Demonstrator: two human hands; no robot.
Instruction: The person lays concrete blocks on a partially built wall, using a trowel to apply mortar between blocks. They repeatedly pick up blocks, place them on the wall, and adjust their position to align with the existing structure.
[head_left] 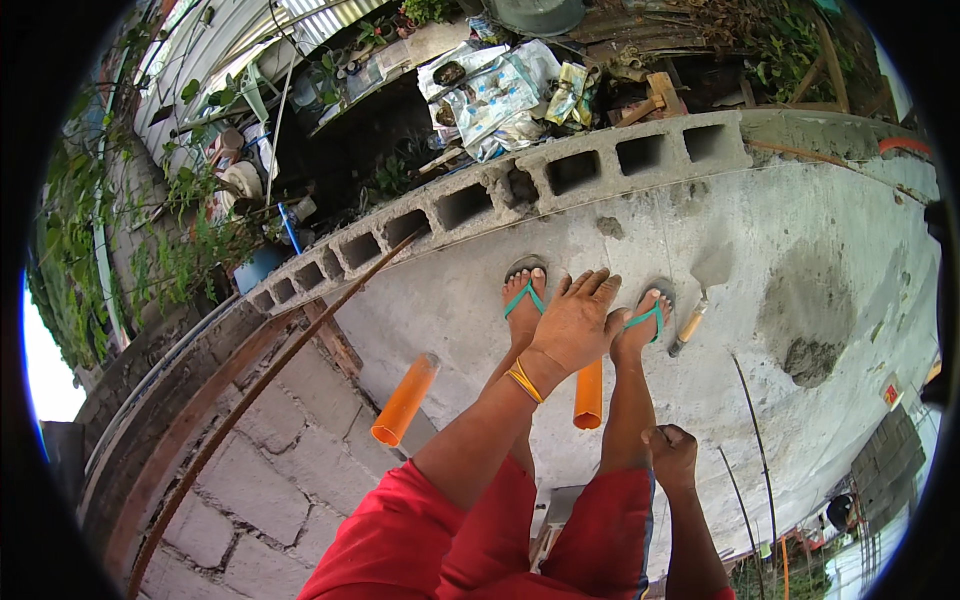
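My left hand [578, 322] reaches out over my feet with its fingers stretched, back facing up and nothing visible in it. A yellow band circles that wrist. Below it an orange pipe [588, 398] stands out of the concrete, partly hidden by the hand and wrist. Beside my right thigh, my right hand [673, 456] is curled closed, and nothing shows sticking out of it. A trowel [690, 322] with a wooden handle lies on the concrete right of my right foot. Farther right sits a small heap of wet mortar [812, 360] on a damp patch.
A row of hollow concrete blocks [465, 206] lines the far edge, with clutter below beyond it. Another orange pipe [405, 400] is at the left. A long rusty bar [268, 375] crosses the left side. Thin rods [757, 440] rise at the right.
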